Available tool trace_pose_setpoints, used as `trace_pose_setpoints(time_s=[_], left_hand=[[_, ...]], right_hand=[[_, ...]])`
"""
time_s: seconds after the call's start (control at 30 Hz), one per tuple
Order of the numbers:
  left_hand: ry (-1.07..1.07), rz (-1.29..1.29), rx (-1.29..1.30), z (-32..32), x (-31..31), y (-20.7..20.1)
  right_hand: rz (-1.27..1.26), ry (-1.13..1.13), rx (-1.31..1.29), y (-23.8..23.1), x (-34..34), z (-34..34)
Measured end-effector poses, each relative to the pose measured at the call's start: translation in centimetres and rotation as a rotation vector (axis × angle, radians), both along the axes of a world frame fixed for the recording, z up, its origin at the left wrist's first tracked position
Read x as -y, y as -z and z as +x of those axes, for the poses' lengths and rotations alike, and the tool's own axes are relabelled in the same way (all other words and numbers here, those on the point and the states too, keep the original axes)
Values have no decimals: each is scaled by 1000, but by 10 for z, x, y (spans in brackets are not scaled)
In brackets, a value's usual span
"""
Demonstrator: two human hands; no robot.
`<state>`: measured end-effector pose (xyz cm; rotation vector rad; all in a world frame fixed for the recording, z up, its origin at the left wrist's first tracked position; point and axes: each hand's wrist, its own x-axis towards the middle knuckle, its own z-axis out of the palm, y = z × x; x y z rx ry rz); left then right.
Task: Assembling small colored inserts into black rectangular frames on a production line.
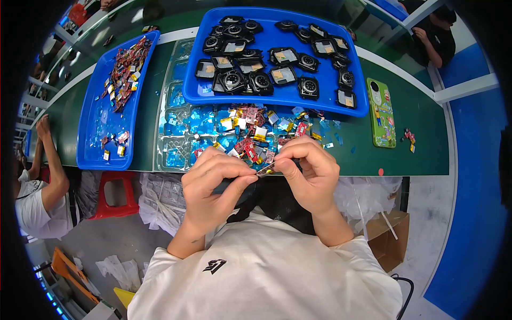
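Above the table's near edge, my left hand [213, 184] and my right hand [312, 175] pinch a small circuit board [265, 170] between thumbs and fingertips, one at each end. Its details are too small to make out, and the fingertips cover part of it. Just beyond my hands lies a heap of small red circuit boards [249, 150] with silver and yellow batteries [260, 133]. Scraps of blue film [200, 121] are spread around the heap and over a clear compartmented plastic tray [161, 140].
At the back, a blue tray [192, 90] carries several black watch cases. Another blue tray [88, 152] on the left holds more boards and batteries. To the right lie a green patterned phone [381, 114] and a few loose boards [410, 140]. A person [45, 197] sits at far left.
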<state>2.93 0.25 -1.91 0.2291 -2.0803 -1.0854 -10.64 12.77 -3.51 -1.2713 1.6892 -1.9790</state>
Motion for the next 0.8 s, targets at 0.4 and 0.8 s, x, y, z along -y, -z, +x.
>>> trace_pose_setpoints(time_s=[0.4,0.8], left_hand=[[81,56,-5,-10,-5,3],[-42,53,-2,-5,-13,2]], right_hand=[[22,-246,232,-11,-4,-1],[85,-260,426,-10,-11,-2]])
